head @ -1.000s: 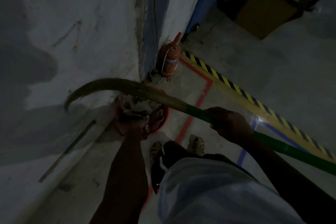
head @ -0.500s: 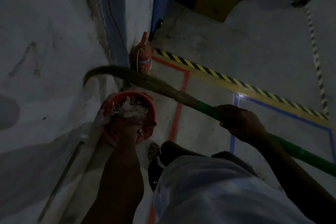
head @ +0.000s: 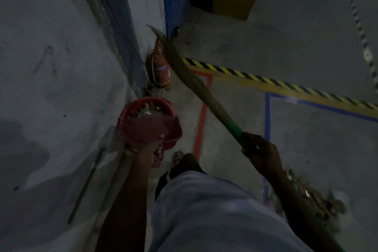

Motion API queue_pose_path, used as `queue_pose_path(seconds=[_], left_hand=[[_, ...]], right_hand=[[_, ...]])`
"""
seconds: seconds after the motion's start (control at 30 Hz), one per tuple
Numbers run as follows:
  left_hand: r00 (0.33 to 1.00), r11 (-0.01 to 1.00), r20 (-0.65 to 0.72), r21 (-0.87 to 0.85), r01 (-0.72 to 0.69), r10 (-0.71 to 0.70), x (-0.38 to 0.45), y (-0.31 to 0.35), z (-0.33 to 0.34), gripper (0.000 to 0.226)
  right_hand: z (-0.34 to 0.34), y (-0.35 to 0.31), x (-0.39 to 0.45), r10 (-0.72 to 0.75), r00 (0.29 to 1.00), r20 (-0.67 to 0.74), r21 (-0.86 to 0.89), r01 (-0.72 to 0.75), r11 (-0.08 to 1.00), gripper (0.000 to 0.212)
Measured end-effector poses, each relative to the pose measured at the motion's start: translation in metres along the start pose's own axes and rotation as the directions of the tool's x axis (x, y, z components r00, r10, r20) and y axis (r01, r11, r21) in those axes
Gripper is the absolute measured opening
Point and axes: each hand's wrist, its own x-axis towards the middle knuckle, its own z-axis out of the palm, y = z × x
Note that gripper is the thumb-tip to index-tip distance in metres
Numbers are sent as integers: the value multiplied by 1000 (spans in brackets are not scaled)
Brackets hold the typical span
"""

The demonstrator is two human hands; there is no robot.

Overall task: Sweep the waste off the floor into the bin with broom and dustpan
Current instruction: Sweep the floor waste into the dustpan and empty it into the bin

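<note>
Broom [head: 196,90] just swung off the bin [head: 150,122]. My left hand [head: 152,153] grips the tipped dustpan [head: 151,129], right hand [head: 260,150] grips the broom; that load's dumped, pile [head: 311,196] remains.

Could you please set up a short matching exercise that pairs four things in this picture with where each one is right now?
Things:
1. broom
2. dustpan
3. fire extinguisher
4. waste pile

Places:
a. on the floor, low at the right
b. gripped by its green handle in the right hand
c. held by the left hand over the red bin
d. standing against the wall corner

Pairs: 1-b, 2-c, 3-d, 4-a
</note>
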Motion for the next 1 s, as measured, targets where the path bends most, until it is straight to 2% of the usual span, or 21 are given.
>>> queue_pose_path(seconds=[0.2,0.33,0.43,0.6,0.67,0.8,0.87,1.0], left_hand=[[998,979,47,204,19,-29,-59,-28,28,45],[992,950,110,311,29,-66,-78,-33,57,45],[985,921,162,390,-5,-63,-83,-29,85,45],[967,845,238,532,-54,-88,-70,-20,122,46],[965,829,242,556,-50,-105,-67,-19,126,47],[969,830,238,552,-77,-69,-78,-27,112,46],[974,839,217,541,-62,-68,-89,-38,89,46],[990,892,139,450,-40,-25,-112,-80,20,47]], right_hand=[[-22,44,-74,222,974,-41,92,-218,972,55],[-20,59,-110,401,910,-109,280,-358,890,63],[-19,68,-122,473,870,-139,396,-388,832,66],[-7,84,-131,594,786,-171,397,-497,772,59],[0,91,-139,591,785,-186,349,-509,786,62],[8,84,-156,620,766,-171,383,-528,758,55],[16,72,-169,651,745,-145,426,-547,721,54],[45,60,-204,639,768,-45,496,-538,682,55]])
